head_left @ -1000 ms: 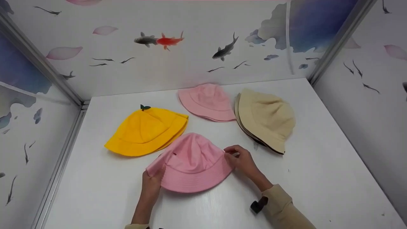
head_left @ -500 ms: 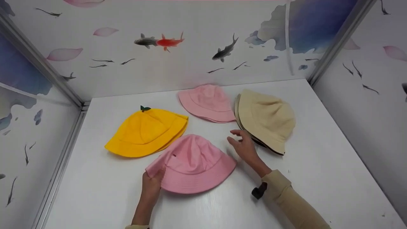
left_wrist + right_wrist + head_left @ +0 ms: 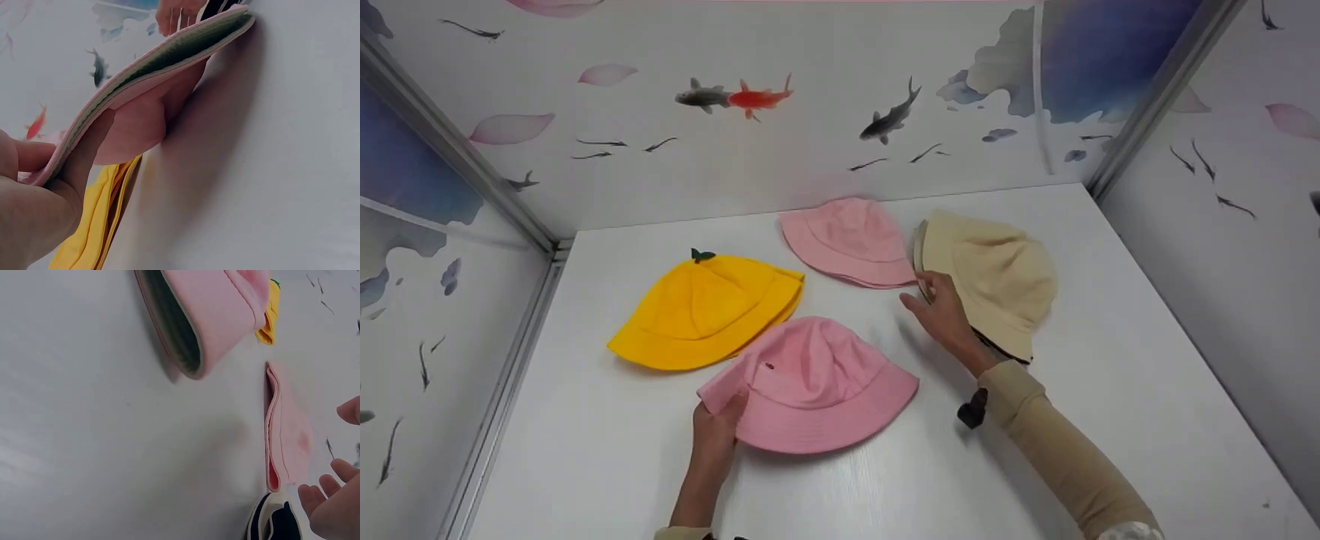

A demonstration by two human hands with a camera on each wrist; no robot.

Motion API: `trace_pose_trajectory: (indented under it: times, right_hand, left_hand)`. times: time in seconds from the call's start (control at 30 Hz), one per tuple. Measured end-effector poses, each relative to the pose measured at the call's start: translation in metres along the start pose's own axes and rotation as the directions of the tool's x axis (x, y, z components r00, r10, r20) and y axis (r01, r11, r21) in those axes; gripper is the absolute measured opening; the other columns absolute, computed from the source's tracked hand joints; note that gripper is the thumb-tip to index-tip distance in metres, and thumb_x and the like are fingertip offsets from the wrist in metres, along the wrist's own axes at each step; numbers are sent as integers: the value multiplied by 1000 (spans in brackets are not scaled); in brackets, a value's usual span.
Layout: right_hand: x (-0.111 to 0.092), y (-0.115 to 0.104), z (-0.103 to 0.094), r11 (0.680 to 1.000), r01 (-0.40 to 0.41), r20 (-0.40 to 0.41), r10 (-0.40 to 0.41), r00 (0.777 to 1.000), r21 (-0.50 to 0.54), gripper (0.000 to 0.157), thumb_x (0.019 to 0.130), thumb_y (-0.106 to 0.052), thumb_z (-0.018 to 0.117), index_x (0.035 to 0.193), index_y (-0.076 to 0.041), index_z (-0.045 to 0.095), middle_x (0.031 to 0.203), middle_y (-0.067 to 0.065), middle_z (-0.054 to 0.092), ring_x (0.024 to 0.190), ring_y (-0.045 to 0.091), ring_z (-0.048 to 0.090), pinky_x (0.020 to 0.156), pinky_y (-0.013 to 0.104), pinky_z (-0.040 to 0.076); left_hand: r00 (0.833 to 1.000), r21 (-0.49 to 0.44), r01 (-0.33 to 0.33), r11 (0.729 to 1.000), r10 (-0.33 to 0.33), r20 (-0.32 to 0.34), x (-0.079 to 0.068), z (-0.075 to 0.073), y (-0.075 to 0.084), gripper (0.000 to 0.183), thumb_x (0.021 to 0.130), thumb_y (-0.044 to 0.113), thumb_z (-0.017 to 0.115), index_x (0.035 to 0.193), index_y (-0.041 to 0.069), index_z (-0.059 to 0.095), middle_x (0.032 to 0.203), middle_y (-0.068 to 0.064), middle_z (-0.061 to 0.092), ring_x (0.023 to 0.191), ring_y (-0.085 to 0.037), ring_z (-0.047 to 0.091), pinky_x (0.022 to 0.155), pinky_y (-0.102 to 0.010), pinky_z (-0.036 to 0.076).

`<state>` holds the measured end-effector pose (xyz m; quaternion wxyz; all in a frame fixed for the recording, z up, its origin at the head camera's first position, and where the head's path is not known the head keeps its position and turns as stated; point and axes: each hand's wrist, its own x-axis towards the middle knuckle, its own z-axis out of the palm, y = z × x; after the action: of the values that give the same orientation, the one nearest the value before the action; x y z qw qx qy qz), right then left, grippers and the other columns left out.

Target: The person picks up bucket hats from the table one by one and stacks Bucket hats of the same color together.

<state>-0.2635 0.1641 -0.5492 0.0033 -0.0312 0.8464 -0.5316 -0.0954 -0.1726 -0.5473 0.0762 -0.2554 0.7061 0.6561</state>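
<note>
A pink bucket hat (image 3: 825, 390) lies at the near middle of the table, its brim raised at the left. My left hand (image 3: 716, 435) pinches that left part of the brim between thumb and fingers; the left wrist view shows the green inside of the hat (image 3: 185, 48). My right hand (image 3: 949, 315) holds nothing. With fingers spread and slightly bent, it hovers by the left edge of the beige hats (image 3: 1005, 274), near the corner of a second pink hat (image 3: 847, 244). In the right wrist view a gap shows between its fingertips (image 3: 306, 495) and that pink hat.
On the left lies a yellow hat (image 3: 705, 311) with a green leaf on top, touching or nearly touching the near pink hat. White table (image 3: 1125, 420) surrounds the hats. Printed panels (image 3: 825, 165) stand behind and at both sides.
My right hand has let go of the near pink hat's right brim and moved away toward the beige hats and the far pink hat. My left hand stays on the brim, almost unmoved.
</note>
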Motion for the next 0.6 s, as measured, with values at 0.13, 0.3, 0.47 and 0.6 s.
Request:
trace_pose_trajectory:
  times: [0.13,0.3,0.47,0.6]
  right_hand:
    - [11,-4,-2,998,19,10,-19,1000,-66,58,94,-23,68,142,3,46,145,20,43,137,36,44,113,51,42]
    - [21,-7,-2,987,21,12,-20,1000,-161,62,93,-21,70,143,5,44,147,22,42,138,37,44,116,52,38]
    - [29,-8,-4,979,-38,39,47,998,-203,67,94,-23,69,147,5,38,150,24,39,141,38,40,118,51,35]
    - [36,-8,-8,977,-74,69,89,994,-199,68,96,-24,67,149,5,36,151,24,38,139,38,41,116,51,38]
  left_hand:
    - [1000,-24,14,1000,-15,-10,0,0,0,66,100,34,58,155,12,29,153,-13,44,125,-29,48,118,-43,39]
    - [1000,-35,19,999,-20,-18,2,0,-1,64,100,33,58,154,12,32,151,-12,46,124,-28,49,117,-43,40]
    - [999,-52,33,998,-34,-19,3,1,-1,63,99,30,58,154,11,32,152,-13,46,125,-29,48,117,-44,40]
    - [999,-47,37,998,-38,-18,3,2,-2,66,98,34,60,154,12,32,152,-13,45,127,-30,48,117,-44,39]
